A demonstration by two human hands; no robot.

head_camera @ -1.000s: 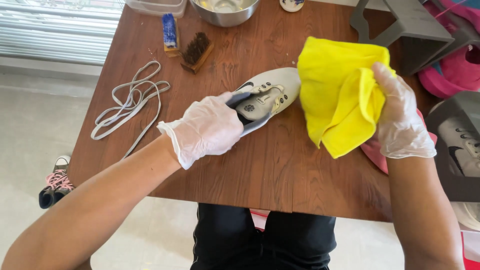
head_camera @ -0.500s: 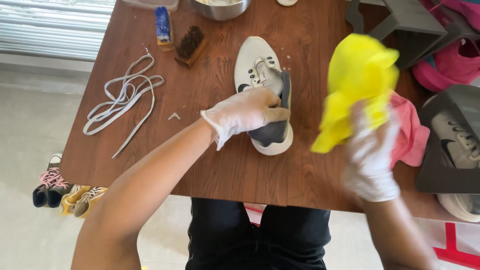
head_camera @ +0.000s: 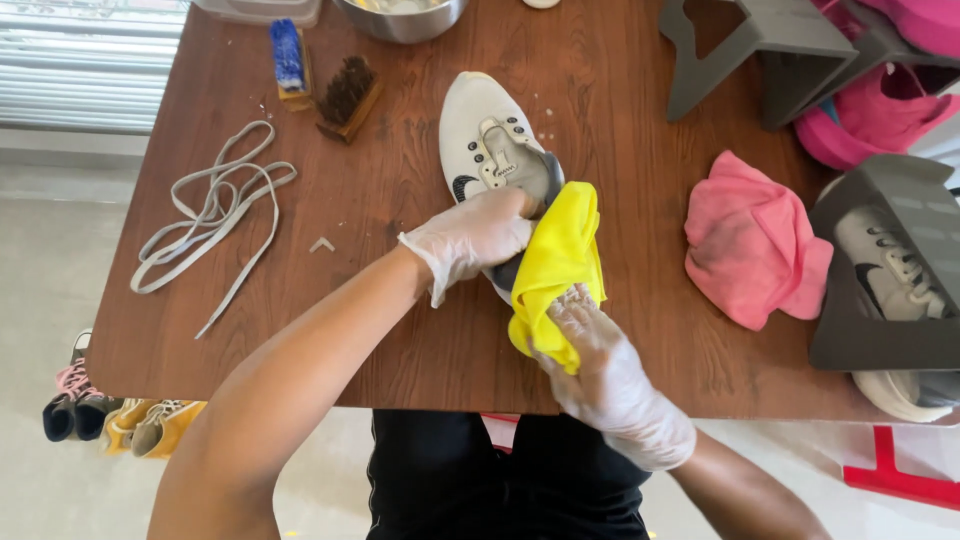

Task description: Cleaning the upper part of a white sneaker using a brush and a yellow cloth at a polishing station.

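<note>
Where yellow cloth (head_camera: 558, 262) drapes: shoe (head_camera: 487, 150) heel.

Thin clear gloves cover the left hand (head_camera: 478, 238) and right hand (head_camera: 600, 365); forearms unsleeved; black clothing below.

Brown wooden table (head_camera: 300, 330) on pale floor (head_camera: 40, 480).

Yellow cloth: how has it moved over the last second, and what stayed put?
The right hand brought the yellow cloth down from mid-air onto the heel of the white shoe, which the left hand turned toe-away. Laces, brushes and the pink cloth stayed.
</note>
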